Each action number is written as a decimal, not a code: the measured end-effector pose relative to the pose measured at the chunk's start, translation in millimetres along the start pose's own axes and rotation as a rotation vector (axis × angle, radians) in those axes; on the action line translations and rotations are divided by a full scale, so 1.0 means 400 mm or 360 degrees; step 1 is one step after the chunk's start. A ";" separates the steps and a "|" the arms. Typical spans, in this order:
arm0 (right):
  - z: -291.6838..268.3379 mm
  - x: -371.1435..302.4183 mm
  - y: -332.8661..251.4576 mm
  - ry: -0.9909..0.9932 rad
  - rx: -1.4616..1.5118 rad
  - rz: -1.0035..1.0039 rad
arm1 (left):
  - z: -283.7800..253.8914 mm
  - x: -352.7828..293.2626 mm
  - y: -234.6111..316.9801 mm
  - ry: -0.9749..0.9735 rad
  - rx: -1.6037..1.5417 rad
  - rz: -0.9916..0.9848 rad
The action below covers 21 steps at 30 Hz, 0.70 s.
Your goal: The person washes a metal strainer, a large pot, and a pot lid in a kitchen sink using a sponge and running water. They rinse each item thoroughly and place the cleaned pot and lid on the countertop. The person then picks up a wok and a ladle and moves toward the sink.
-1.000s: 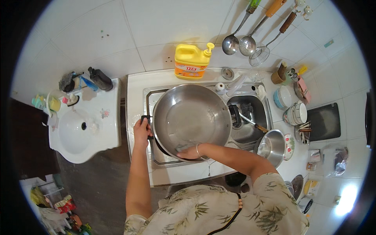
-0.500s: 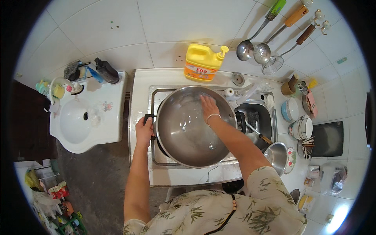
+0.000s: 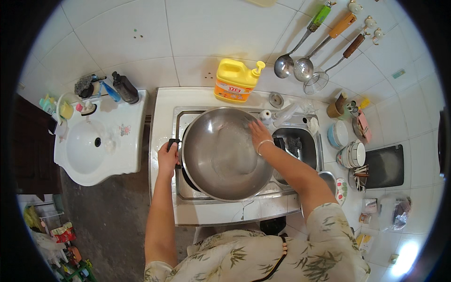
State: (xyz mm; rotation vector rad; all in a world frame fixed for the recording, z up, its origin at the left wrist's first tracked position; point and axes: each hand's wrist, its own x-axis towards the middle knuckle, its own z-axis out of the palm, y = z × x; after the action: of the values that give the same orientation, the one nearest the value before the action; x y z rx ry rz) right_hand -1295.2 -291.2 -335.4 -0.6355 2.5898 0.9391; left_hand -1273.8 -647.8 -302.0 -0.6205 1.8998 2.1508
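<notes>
A wide steel wok (image 3: 206, 160) rests across the left basin of the double sink, with a shallow, swirling pool of water (image 3: 230, 157) inside. My left hand (image 3: 167, 160) is closed around the black side handle (image 3: 173, 143) on its left. Against the wok's inner right wall, near the rim, lies my right hand (image 3: 258, 133), fingers stretched out; whether anything is under the palm is hidden. A second black handle (image 3: 280, 143) shows just right of that hand.
Behind the wok stand a yellow pump jug (image 3: 236, 82) and the faucet (image 3: 284, 113). The right basin (image 3: 303, 136) holds a dark scrubber. Ladles (image 3: 284, 66) and a strainer (image 3: 316, 82) hang on the wall. Stacked bowls (image 3: 351, 154) stand right; a washbasin (image 3: 84, 150) is left.
My right hand has slid from the wok's upper middle toward its right rim. Water inside has spread into a swirling pool. My left hand keeps its hold on the handle.
</notes>
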 end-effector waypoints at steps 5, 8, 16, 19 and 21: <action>-0.043 0.061 0.052 0.0429 0.0128 -0.0008 | -0.005 0.002 -0.011 -0.0017 0.0032 0.0040; 0.048 -0.079 0.045 -0.0050 0.0360 0.0103 | -0.005 -0.003 -0.008 -0.0012 -0.0017 0.0056; -0.120 -0.282 -0.225 -0.0743 0.1553 -0.0721 | 0.012 0.007 -0.012 0.0072 -0.0076 -0.0022; -0.235 -0.192 -0.335 -0.0534 0.2288 -0.0712 | 0.017 -0.002 0.001 0.0115 -0.0077 -0.0035; -0.291 -0.088 -0.417 -0.0180 0.2518 -0.0607 | 0.010 -0.005 0.000 0.0114 -0.0080 -0.0050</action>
State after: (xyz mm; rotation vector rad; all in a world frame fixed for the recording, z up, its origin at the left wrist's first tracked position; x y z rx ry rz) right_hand -1197.3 -472.4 -322.0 -0.4604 2.0725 -1.1040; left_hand -1272.9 -643.6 -300.9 -0.7416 1.8631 2.1912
